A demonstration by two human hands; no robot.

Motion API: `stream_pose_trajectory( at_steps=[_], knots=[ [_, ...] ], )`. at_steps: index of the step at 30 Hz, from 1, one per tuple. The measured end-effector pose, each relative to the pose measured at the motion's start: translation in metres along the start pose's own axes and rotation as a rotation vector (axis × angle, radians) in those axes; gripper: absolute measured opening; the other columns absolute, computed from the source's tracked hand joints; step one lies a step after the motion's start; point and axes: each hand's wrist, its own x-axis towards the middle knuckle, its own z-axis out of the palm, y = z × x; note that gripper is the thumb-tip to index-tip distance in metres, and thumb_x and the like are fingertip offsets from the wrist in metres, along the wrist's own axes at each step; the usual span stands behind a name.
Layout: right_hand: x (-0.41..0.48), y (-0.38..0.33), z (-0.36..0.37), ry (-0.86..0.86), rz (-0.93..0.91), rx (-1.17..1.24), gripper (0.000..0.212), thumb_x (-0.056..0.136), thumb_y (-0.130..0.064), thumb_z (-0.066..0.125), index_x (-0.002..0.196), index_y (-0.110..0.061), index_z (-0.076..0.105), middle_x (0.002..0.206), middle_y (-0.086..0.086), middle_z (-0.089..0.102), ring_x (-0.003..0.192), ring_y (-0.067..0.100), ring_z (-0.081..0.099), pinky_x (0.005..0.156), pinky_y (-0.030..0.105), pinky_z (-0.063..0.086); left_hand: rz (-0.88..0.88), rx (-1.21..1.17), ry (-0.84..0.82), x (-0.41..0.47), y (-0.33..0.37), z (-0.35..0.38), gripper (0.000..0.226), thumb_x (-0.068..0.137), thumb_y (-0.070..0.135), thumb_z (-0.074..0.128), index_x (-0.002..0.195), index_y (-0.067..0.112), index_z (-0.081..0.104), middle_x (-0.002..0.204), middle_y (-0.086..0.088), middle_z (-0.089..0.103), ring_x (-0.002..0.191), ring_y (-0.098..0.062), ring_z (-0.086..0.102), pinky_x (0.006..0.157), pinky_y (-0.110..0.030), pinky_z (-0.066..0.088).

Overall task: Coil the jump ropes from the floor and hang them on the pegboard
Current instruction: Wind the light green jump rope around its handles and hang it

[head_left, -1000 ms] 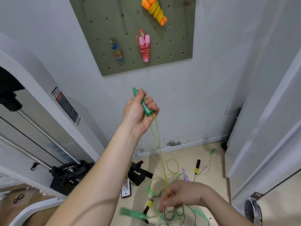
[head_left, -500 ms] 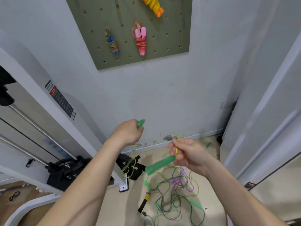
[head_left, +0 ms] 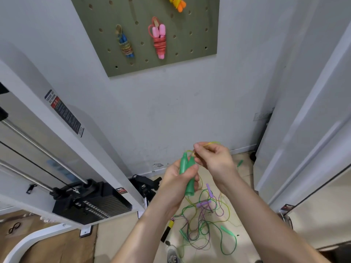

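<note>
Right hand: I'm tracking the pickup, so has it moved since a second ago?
Yes. The right hand has risen from the floor tangle to level with the baseboard, pinching the rope beside the green handles in the left hand.

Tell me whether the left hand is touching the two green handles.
Touching. The head view shows the left hand wrapped around both green handles, its thumb lying across them with no gap.

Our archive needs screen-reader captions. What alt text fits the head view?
A person's left hand grips two green jump-rope handles together while the right hand pinches their yellow-green cord, above tangled ropes on the floor. Three coiled ropes hang on the green pegboard beyond.
</note>
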Motion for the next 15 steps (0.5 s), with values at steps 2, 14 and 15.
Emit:
stream_pose_trajectory(
  at_steps=[2,14,15],
  knots=[
    [-0.026,0.004,-0.001,-0.185,0.051,-0.022,0.02,0.096,-0.027,0.057,0.089,-0.011,0.067,0.077,0.007,0.059,0.073,0.019,0.056,0.068,0.03,0.051,0.102,0.181,0.138,0.003,-0.005,0.001,0.011,0.095,0.021,0.054,0.103,0.012,0.056,0.07,-0.005,0.056,0.054,-0.014,0.05,0.054,-0.024,0.044],
    [-0.051,0.011,-0.021,-0.347,0.12,-0.039,0.019,0.096,-0.022,0.058,0.114,-0.018,0.06,0.081,0.011,0.068,0.067,0.024,0.066,0.054,0.029,0.05,0.277,1.316,-0.164,-0.014,0.017,-0.009,0.069,0.069,0.063,0.058,0.129,0.043,0.031,0.123,0.022,0.033,0.116,-0.004,0.029,0.095,-0.031,0.031],
    [-0.051,0.008,-0.025,-0.39,0.122,-0.035,0.017,0.096,-0.023,0.059,0.11,-0.016,0.061,0.073,0.009,0.063,0.057,0.022,0.059,0.046,0.025,0.044,0.286,1.262,-0.209,-0.016,0.026,-0.014,0.059,0.07,0.064,0.058,0.123,0.043,0.042,0.121,0.021,0.042,0.115,-0.003,0.036,0.096,-0.03,0.036]
  ],
)
